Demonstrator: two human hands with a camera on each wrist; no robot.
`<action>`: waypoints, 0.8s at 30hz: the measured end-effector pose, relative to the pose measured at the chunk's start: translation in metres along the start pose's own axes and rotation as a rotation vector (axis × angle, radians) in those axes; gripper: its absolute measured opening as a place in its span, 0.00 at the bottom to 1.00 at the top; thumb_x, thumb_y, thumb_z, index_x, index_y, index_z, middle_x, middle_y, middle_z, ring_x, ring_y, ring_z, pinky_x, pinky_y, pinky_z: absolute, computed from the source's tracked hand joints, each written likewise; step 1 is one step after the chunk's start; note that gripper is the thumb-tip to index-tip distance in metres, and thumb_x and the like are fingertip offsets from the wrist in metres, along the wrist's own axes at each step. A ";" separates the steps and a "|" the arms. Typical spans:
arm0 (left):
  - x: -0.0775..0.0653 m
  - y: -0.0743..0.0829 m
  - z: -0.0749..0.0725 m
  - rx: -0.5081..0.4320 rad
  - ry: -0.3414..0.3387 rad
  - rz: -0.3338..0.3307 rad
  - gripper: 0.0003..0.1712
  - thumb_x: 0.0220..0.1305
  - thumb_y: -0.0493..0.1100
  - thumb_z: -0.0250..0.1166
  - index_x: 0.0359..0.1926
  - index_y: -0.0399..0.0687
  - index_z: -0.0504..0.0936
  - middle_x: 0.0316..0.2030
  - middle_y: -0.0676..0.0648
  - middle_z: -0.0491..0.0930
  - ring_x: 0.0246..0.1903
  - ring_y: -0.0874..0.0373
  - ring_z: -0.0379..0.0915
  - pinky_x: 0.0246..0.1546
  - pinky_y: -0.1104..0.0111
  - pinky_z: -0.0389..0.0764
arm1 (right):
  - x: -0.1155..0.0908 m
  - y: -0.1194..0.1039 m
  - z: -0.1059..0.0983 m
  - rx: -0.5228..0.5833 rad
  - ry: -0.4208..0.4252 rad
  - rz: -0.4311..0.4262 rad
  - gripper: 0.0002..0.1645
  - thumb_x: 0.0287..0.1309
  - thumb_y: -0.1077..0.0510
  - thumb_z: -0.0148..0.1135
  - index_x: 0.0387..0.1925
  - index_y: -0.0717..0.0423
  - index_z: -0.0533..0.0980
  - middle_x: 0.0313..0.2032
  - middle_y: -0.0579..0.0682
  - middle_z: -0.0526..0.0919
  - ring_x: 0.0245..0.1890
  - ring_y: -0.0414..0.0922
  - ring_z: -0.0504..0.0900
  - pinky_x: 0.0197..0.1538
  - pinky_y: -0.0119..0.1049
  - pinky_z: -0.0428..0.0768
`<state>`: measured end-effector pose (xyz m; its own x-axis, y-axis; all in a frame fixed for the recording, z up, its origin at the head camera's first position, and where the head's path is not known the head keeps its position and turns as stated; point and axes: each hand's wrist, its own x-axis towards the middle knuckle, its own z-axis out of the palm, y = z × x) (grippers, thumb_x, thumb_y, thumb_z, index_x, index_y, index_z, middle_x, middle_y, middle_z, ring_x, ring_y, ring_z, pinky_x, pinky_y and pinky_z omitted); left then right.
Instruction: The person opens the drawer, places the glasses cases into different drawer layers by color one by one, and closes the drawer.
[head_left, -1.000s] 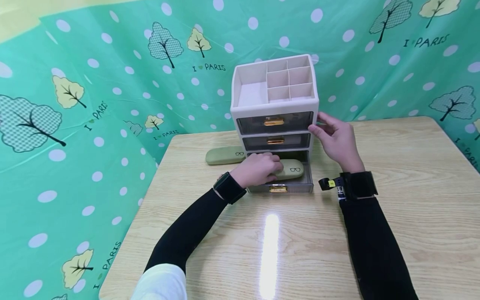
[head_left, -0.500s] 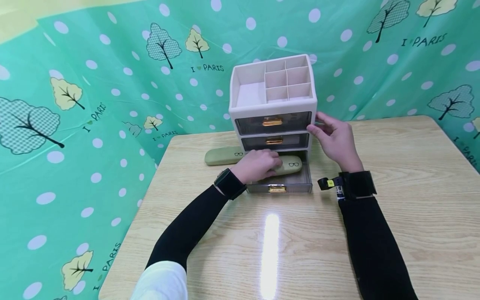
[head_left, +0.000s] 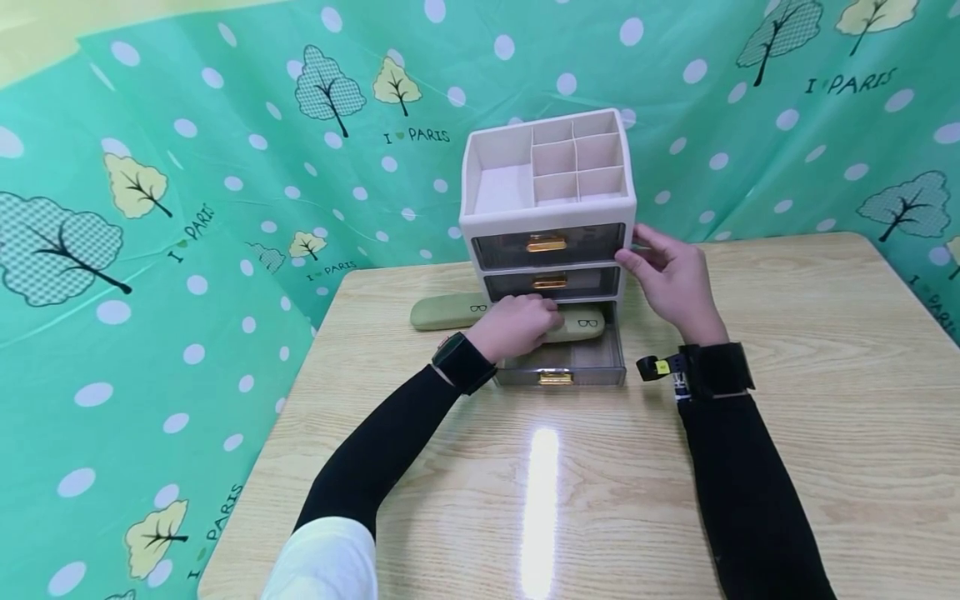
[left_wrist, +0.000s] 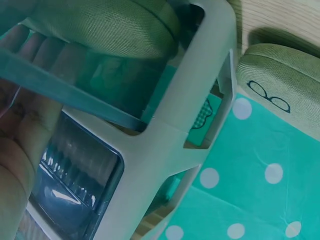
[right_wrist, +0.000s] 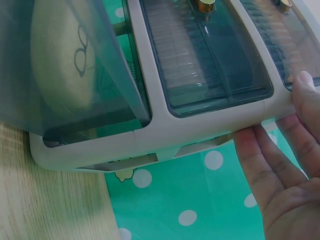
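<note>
A white desktop organizer stands at the back of the table, its bottom drawer pulled out. Inside that drawer lies a green glasses case with a small glasses print, partly under the fingers. My left hand reaches over the drawer's left side and grips the case's left part; its fingertips are hidden from the head camera. In the right wrist view the case shows through the smoky drawer front. My right hand holds the organizer's right edge, thumb on the front, fingers along the side.
A second green glasses case lies on the table, left of the organizer. Two upper drawers with gold handles are closed. The organizer's top has divided compartments. Polka-dot green cloth hangs behind and to the left of the wooden table.
My left hand has moved slightly back with the glasses case, which now sits deeper in the drawer, farther from its front. The right hand has kept its place on the organizer.
</note>
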<state>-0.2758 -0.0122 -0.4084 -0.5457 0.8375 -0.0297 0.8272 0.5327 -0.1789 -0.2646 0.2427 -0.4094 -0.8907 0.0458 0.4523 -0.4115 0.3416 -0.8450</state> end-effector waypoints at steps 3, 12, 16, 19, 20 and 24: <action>0.001 0.000 -0.001 0.002 -0.003 -0.017 0.10 0.71 0.36 0.64 0.47 0.51 0.88 0.43 0.50 0.85 0.40 0.55 0.83 0.31 0.65 0.84 | 0.000 -0.001 0.000 0.005 0.000 0.000 0.28 0.67 0.54 0.67 0.67 0.47 0.76 0.59 0.55 0.83 0.53 0.47 0.86 0.50 0.24 0.81; 0.002 0.000 -0.002 0.011 0.008 -0.038 0.10 0.73 0.36 0.61 0.44 0.50 0.88 0.40 0.49 0.86 0.37 0.54 0.84 0.32 0.63 0.85 | 0.000 -0.001 0.000 -0.001 0.000 0.003 0.28 0.67 0.53 0.67 0.67 0.47 0.76 0.60 0.55 0.83 0.54 0.49 0.86 0.50 0.25 0.82; 0.004 0.000 -0.002 0.038 0.008 -0.052 0.12 0.76 0.36 0.58 0.43 0.51 0.88 0.40 0.50 0.86 0.36 0.55 0.83 0.31 0.63 0.84 | 0.000 -0.001 0.000 -0.003 0.001 0.004 0.28 0.68 0.53 0.67 0.67 0.47 0.76 0.60 0.55 0.83 0.54 0.49 0.86 0.51 0.25 0.81; 0.005 0.000 -0.002 0.057 0.000 -0.059 0.12 0.76 0.37 0.58 0.43 0.51 0.88 0.40 0.50 0.86 0.35 0.55 0.83 0.30 0.63 0.84 | 0.000 -0.002 0.000 -0.005 0.000 0.005 0.27 0.68 0.53 0.67 0.67 0.46 0.76 0.60 0.54 0.83 0.54 0.48 0.86 0.51 0.25 0.81; 0.005 0.000 -0.002 0.062 -0.005 -0.061 0.12 0.76 0.37 0.58 0.44 0.52 0.88 0.41 0.50 0.86 0.36 0.55 0.83 0.30 0.63 0.84 | 0.000 -0.002 0.000 -0.006 -0.001 0.005 0.27 0.68 0.53 0.67 0.67 0.46 0.76 0.60 0.54 0.83 0.54 0.48 0.86 0.51 0.25 0.81; 0.004 0.001 -0.001 0.069 -0.023 -0.070 0.12 0.77 0.36 0.58 0.46 0.52 0.88 0.42 0.50 0.85 0.37 0.56 0.83 0.31 0.64 0.85 | 0.000 -0.002 0.000 -0.013 -0.002 0.007 0.28 0.68 0.53 0.67 0.67 0.46 0.76 0.60 0.54 0.83 0.54 0.47 0.86 0.51 0.25 0.81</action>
<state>-0.2771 -0.0083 -0.4073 -0.6055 0.7950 -0.0373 0.7761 0.5794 -0.2489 -0.2634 0.2419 -0.4074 -0.8939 0.0464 0.4460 -0.4030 0.3530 -0.8444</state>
